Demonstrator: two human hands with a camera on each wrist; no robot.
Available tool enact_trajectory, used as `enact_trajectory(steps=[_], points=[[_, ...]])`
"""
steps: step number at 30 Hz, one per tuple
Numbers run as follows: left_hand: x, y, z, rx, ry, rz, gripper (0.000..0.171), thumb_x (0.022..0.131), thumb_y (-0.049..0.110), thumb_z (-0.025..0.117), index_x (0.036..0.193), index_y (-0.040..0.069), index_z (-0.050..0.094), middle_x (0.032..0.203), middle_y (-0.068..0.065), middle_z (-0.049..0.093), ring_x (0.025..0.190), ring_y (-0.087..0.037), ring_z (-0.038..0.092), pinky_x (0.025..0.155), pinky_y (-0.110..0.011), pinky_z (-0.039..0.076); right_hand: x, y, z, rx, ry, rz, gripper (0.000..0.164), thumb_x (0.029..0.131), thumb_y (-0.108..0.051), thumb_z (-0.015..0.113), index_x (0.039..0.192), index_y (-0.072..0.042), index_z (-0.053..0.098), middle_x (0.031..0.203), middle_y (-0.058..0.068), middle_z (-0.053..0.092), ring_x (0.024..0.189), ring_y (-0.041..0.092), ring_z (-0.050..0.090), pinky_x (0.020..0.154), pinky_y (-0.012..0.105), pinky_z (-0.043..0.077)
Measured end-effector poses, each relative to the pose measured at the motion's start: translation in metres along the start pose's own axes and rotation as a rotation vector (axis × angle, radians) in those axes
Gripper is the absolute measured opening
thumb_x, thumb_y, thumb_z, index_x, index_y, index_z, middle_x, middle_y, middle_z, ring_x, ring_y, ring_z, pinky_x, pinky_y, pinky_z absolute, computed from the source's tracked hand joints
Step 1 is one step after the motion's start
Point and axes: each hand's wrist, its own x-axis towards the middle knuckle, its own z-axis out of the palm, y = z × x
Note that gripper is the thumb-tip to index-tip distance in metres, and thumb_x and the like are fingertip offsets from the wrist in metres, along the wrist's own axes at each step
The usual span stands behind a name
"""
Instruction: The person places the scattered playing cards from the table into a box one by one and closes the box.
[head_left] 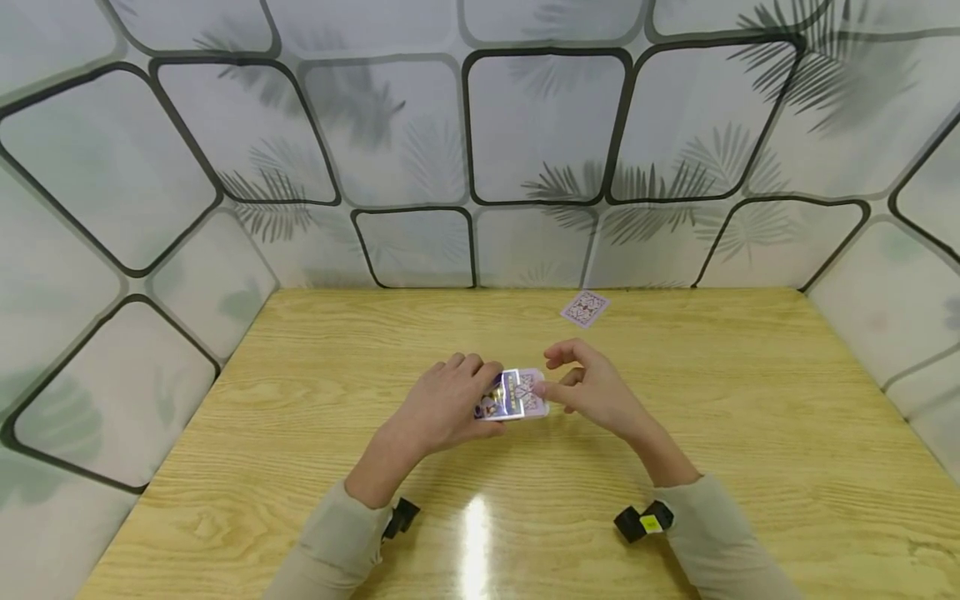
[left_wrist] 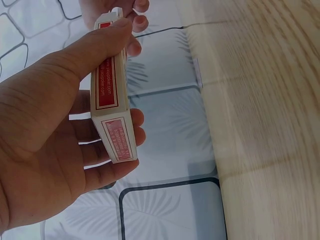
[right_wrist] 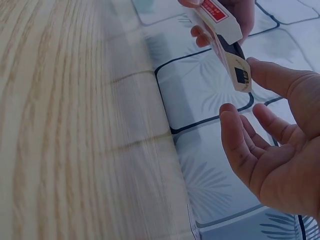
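Note:
My left hand [head_left: 442, 404] holds a playing-card box [head_left: 497, 396] above the table, thumb along one narrow side and fingers round the other. Red panels with small print show on the box [left_wrist: 106, 85] in the left wrist view. From the box's right end shows a pale purple patterned part [head_left: 533, 402], like a card back. My right hand [head_left: 600, 396] is at that end, its thumb tip touching it and its other fingers loosely bent, apart from the box. The right wrist view shows an end flap [right_wrist: 241, 75] standing out from the box beside the right thumb.
A single patterned card [head_left: 585, 308] lies on the wooden table [head_left: 315, 367] near its back edge, beyond the right hand. Patterned fabric walls [head_left: 540, 125] stand behind the table and along both sides. Small black devices are strapped at both wrists.

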Motion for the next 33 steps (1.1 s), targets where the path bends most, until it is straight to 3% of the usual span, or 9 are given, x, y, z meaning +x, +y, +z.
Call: enact_trajectory(steps=[5, 17, 27, 33], points=[[0.000, 0.001, 0.001, 0.003, 0.006, 0.009, 0.070, 0.075, 0.055, 0.073, 0.127, 0.014, 0.050, 0.105, -0.003, 0.056, 0.091, -0.018, 0.053, 0.075, -0.035, 0.049, -0.001, -0.002, 0.003, 0.009, -0.010, -0.009, 0.051, 0.083, -0.026, 0.074, 0.123, -0.010, 0.048, 0.123, 0.022, 0.048, 0.077, 0.023, 0.059, 0.060, 0.035, 0.051], [0.001, 0.002, 0.003, 0.018, 0.019, 0.028, 0.070, 0.073, 0.057, 0.073, 0.125, 0.015, 0.051, 0.106, -0.003, 0.057, 0.091, -0.018, 0.054, 0.075, -0.034, 0.050, -0.002, -0.004, 0.008, -0.007, -0.033, -0.007, 0.051, 0.083, -0.027, 0.074, 0.123, -0.009, 0.048, 0.123, 0.022, 0.048, 0.079, 0.022, 0.060, 0.062, 0.045, 0.052], [0.001, 0.003, 0.003, 0.033, 0.016, 0.039, 0.071, 0.074, 0.058, 0.072, 0.126, 0.016, 0.050, 0.106, -0.002, 0.057, 0.091, -0.018, 0.053, 0.076, -0.034, 0.050, -0.001, -0.003, 0.011, -0.017, -0.041, 0.008, 0.051, 0.082, -0.031, 0.074, 0.122, -0.012, 0.048, 0.124, 0.021, 0.048, 0.078, 0.024, 0.059, 0.062, 0.038, 0.052], [0.001, 0.002, 0.004, 0.024, 0.023, 0.040, 0.070, 0.074, 0.057, 0.073, 0.126, 0.015, 0.051, 0.106, -0.002, 0.057, 0.090, -0.018, 0.053, 0.076, -0.034, 0.050, -0.001, -0.002, 0.013, -0.023, -0.047, -0.002, 0.051, 0.083, -0.029, 0.074, 0.122, -0.009, 0.049, 0.124, 0.022, 0.048, 0.079, 0.023, 0.059, 0.062, 0.041, 0.052]])
